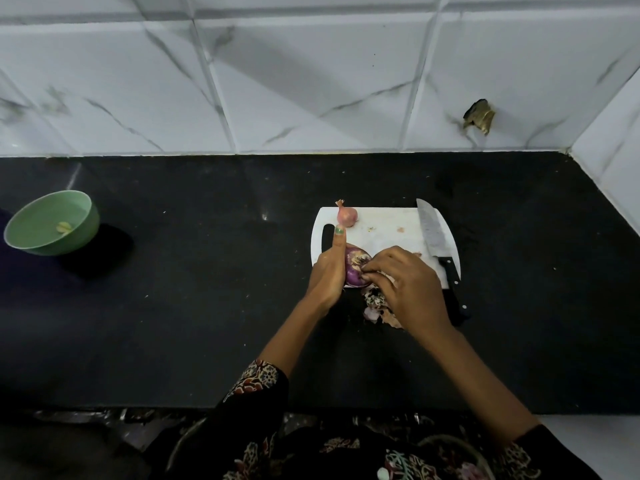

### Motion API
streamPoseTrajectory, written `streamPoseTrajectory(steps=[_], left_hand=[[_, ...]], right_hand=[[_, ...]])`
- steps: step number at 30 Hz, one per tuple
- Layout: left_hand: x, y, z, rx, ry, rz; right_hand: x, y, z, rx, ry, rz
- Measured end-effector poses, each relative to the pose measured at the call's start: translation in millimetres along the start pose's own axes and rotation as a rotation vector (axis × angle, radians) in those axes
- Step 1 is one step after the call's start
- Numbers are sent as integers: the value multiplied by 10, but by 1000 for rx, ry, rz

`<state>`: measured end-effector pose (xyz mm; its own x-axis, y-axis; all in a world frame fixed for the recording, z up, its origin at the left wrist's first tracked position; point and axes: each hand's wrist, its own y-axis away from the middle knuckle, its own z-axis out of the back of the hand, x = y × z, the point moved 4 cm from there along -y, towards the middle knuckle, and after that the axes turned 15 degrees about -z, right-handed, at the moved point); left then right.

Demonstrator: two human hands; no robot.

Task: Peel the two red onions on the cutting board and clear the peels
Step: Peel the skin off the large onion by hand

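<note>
Both hands hide the onion, seemingly half-peeled.

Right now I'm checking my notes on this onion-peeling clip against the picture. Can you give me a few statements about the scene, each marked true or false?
1. The left hand holds the partly peeled onion at the near edge of the cutting board. True.
2. The knife is in the right hand. False: it lies on the right side of the board, and the right hand's fingers pick at the onion.
3. A second onion, still in its skin, sits on the far part of the board. True.
4. The green bowl stands on the board. False: it stands on the dark counter, far to the left.
5. Loose peels lie on the counter by the board's near edge. True.
</note>
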<state>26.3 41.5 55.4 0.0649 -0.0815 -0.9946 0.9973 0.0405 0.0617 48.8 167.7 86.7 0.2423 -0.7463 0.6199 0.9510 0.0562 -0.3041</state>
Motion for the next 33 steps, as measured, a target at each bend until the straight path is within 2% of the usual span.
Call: streamPoseTrajectory(steps=[7,16,22,28,31,33], left_hand=[[91,-42,-26,1,-2,42],[144,-27,-36,30,53,88],[97,-66,-89,37,134,86],[91,-66,-125,59,188,99],[90,-88,-115,59,199,110],[99,-93,-99,50,217,118]], right_hand=[[51,-29,13,7,80,56],[-17,-42,-97,143,209,37],[-118,16,-138,126,-157,-171],[-183,93,-191,104,-318,-354],[-244,90,-216,137,-516,-613],[-260,73,-206,123,-790,-809]])
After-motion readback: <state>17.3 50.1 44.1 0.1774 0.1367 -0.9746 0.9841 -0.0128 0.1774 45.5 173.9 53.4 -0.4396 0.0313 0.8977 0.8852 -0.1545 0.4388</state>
